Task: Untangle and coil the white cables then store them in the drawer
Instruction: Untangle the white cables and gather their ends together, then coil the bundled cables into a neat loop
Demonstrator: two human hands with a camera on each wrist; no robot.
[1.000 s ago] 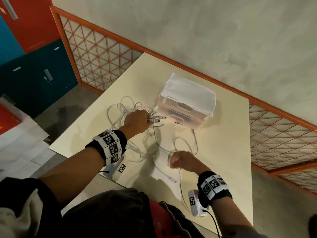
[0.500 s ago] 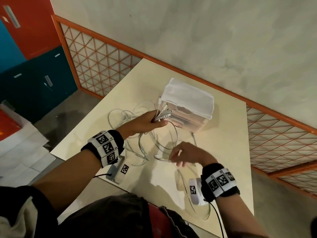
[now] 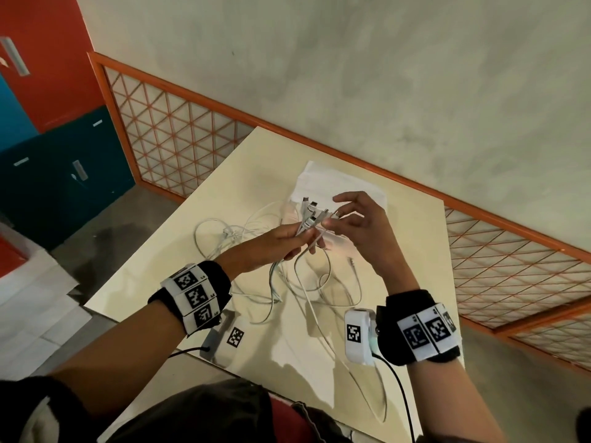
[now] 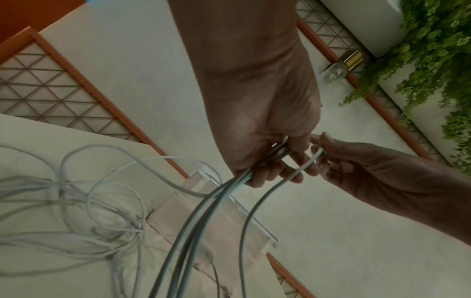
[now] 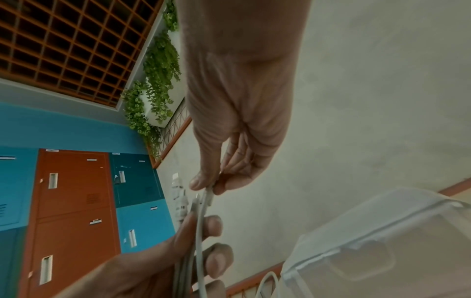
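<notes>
Now cables (image 3: 308, 220) between hand (image 3: 271, 247) and hand (image 3: 361, 228).

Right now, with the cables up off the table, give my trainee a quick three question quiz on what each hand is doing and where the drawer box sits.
1. True or false: the left hand grips several white cables near their plug ends.
2. What does the right hand hold? A) the drawer box, B) one cable end in a pinch, C) nothing.
3. Fill in: the drawer box stands on the ___, behind the hands.

Key: 1 true. 2 B. 3 table; much of the cables' slack lies tangled on it.
</notes>
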